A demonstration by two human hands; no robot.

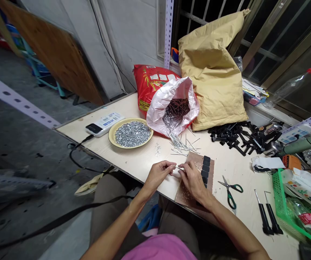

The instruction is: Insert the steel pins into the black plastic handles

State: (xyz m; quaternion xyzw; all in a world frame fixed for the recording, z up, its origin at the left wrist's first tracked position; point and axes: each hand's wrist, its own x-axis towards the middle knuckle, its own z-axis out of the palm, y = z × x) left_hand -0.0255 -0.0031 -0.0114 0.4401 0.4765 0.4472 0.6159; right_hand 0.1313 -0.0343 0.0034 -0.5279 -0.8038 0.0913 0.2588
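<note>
My left hand (157, 176) and my right hand (193, 180) meet above the near table edge, fingertips pinched at both ends of a thin metal rod (178, 167). Similar metal rods (182, 146) spill from the mouth of a red bag with a white lining (151, 117). Under my right hand lies a brown board (186, 191), with a row of black pads (205, 167) along it. A yellow plate (112, 141) full of small shiny metal pieces (132, 133) stands left of the bag. A few such pieces (158, 149) lie loose on the tabletop.
Green-handled scissors (229, 191) lie open at the right, near two black-handled hook tools (268, 215) and a green basket (280, 191). Black plastic parts (237, 137) are heaped before a large paper sack (215, 79). A white power bank (103, 123) sits at the left.
</note>
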